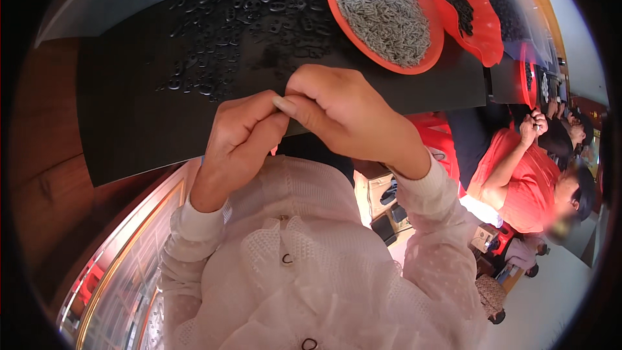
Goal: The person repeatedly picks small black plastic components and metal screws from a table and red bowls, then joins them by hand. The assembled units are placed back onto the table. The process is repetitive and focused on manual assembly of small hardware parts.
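Over the near edge of a black mat (129, 116), my two hands meet with their fingertips pressed together. My left hand (243, 139) is closed, thumb against curled fingers. My right hand (346, 113) is closed too, its thumb tip touching the left fingertips. Whatever lies between them is hidden. Beyond the hands, many small black oval parts with holes (259, 3) are scattered on the mat. An orange-red round bowl (436, 42) heaped with small silvery metal pins or screws (382, 13) stands just past my right hand.
Right of the bowl is a red wavy-edged dish (486, 42) with small black pieces (457, 10). A clear plastic sheet or bin wall (129, 3) rises at the far left. On the right, a person in a red shirt (512, 181) sits with hands together; others sit beyond.
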`<move>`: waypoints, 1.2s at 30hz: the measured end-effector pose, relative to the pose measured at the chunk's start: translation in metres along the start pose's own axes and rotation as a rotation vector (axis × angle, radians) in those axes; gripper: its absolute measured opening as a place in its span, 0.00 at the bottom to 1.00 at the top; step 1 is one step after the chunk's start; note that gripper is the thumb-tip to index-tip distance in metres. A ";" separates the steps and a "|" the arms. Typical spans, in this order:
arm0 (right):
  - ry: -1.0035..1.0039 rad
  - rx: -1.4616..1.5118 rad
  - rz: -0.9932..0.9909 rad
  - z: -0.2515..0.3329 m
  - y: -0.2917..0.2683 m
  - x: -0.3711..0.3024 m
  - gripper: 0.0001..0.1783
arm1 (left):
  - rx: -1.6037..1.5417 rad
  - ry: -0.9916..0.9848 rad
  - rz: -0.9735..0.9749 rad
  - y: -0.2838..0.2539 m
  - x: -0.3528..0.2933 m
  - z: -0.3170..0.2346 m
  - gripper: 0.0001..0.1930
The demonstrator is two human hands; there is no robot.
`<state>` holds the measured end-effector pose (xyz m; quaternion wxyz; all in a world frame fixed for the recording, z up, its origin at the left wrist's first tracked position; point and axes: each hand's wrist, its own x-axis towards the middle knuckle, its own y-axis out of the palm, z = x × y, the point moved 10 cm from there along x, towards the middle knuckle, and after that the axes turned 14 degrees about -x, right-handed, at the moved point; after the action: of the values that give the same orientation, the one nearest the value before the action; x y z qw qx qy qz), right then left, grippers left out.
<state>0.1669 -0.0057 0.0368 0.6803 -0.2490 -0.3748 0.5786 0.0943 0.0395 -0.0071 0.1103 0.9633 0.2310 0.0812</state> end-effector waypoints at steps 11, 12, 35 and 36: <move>-0.027 -0.279 -0.102 0.016 -0.006 -0.010 0.07 | -0.032 -0.019 -0.119 -0.006 -0.001 0.006 0.04; -0.067 -0.275 -0.100 0.016 -0.010 -0.009 0.07 | -0.026 -0.019 -0.120 -0.006 -0.002 0.005 0.04; 0.248 -0.665 -0.074 -0.125 -0.111 -0.001 0.10 | -0.047 -0.093 -0.113 -0.007 -0.004 0.003 0.06; 0.244 -0.653 -0.077 -0.125 -0.112 -0.001 0.10 | -0.046 -0.085 -0.110 -0.007 -0.003 0.003 0.06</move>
<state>0.3339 -0.0175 0.0485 0.6259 -0.5065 -0.4648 0.3683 0.0890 0.0437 -0.0119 0.1465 0.9489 0.2768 0.0391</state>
